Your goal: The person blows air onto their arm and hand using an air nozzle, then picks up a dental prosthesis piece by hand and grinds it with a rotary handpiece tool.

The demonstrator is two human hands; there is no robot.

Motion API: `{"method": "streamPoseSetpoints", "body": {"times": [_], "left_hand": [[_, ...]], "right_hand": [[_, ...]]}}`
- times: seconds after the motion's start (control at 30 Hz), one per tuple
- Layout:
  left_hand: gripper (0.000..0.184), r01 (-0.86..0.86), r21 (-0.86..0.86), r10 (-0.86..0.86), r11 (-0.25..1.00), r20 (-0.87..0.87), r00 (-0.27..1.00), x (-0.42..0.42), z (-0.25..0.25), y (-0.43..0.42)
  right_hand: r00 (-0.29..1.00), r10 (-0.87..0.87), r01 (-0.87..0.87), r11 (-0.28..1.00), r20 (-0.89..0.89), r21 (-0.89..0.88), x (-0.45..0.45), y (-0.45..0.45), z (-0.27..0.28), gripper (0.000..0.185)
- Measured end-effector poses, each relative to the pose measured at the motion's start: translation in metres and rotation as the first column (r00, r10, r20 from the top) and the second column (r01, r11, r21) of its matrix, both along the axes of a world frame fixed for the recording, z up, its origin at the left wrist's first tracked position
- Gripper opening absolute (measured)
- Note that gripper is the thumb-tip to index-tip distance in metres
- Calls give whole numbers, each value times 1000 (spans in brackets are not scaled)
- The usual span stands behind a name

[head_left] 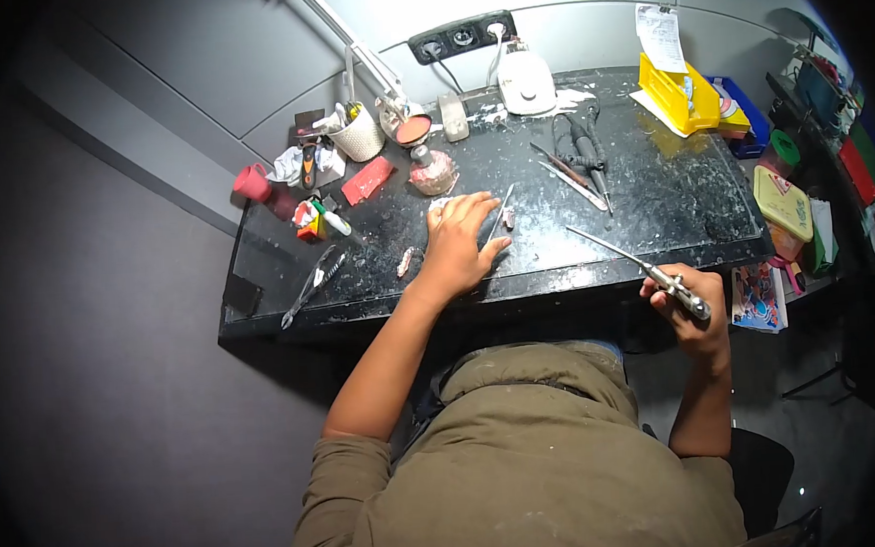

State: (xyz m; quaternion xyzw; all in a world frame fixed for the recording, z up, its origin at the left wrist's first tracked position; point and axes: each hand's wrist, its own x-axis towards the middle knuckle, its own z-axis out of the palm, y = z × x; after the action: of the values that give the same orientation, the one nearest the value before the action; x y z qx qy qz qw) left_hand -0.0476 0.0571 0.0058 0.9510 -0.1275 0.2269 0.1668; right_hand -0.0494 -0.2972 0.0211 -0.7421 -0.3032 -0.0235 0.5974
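the right hand (707, 287), just off the front edge of the tabletop (674, 209), is closed around the handle of a metal nozzle tool (671, 284), whose long thin tip points forward and toward the left hand; held this way, the tip stays aimed away from the body, and the handle seems to sit firmly in the curled fingers. the left hand (453, 247) reaches over the tabletop, palm down, fingers bent and thumb spread apart; a thin metal stick (503, 209) slants through the gap beside the thumb, and i cannot tell whether the hand grips it or a pale thing (440, 203) partly hidden at the fingertips. a small pinkish piece (508, 219) lies just beside the stick, and a similar lump (406, 262) rests left of the wrist. pliers (308, 286) lie further left, near the front edge, probably for easy reach. behind the left hand stand a round jar (433, 177) with a metal top and a red block (368, 180). a lamp arm (342, 29) leans over the back, likely to light the work area, while a white pot (358, 138) keeps tools bunched upright.
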Motion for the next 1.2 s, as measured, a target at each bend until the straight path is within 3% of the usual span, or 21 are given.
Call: {"method": "streamPoseSetpoints", "body": {"times": [0.03, 0.07, 0.17, 0.3, 0.37, 0.4, 0.47, 0.53, 0.67, 0.8, 1.1, 1.13, 1.17, 1.2], "left_hand": [[53, -8, 34, 10, 999, -63, 998, 5, -3, 1], [53, -8, 34, 10, 999, -57, 998, 13, -4, 2], [48, 120, 105, -84, 987, -294, 952, 36, 1, 4], [47, 147, 127, -110, 981, -262, 959, 41, 11, 5], [44, 206, -93, -211, 974, -43, 977, 16, 27, 13], [44, 188, -89, -193, 978, -53, 980, -3, 31, 20], [41, 60, -427, -78, 902, -24, 997, -55, 36, 38], [38, -12, -385, 50, 923, 91, 995, -112, 28, 57], [38, -269, -282, 291, 921, 39, 956, -215, 5, 81], [39, -370, -171, 380, 913, 30, 925, -262, 7, 81], [40, -306, -191, 314, 933, 15, 949, -268, -4, 76], [39, -278, -481, 308, 831, -17, 951, -265, -10, 73], [37, -234, -724, 296, 649, -43, 954, -264, -16, 72], [37, -236, -725, 302, 647, -41, 952, -263, -21, 74]], "right_hand": [[1000, -2, 2, 1000, -22, 1, 1, 3, -3, 25], [1000, -2, 2, 1000, -16, 2, 1, 5, -4, 25], [1000, 23, -23, 999, -1, -25, -2, 7, 0, 24], [1000, 4, -4, 1000, 12, -16, -5, 3, 3, 24], [1000, 13, -13, 1000, 0, -5, -6, 2, 4, 24], [1000, 29, -29, 1000, -12, 2, -6, 3, 5, 25], [995, 87, -86, 996, -44, 29, -6, 13, 6, 26], [971, 238, -238, 970, -13, -38, -9, 30, 7, 23], [867, 497, -497, 863, -22, -92, -27, 90, 13, 20], [705, 709, -700, 695, 1, -165, -44, 144, 32, 14], [729, 682, -670, 727, 51, -146, -51, 183, 26, 19], [760, 648, -638, 758, 52, -134, -51, 184, 26, 20], [781, 612, -601, 791, 123, -119, -50, 186, 21, 22], [777, 617, -605, 787, 125, -122, -50, 185, 23, 22]]}}
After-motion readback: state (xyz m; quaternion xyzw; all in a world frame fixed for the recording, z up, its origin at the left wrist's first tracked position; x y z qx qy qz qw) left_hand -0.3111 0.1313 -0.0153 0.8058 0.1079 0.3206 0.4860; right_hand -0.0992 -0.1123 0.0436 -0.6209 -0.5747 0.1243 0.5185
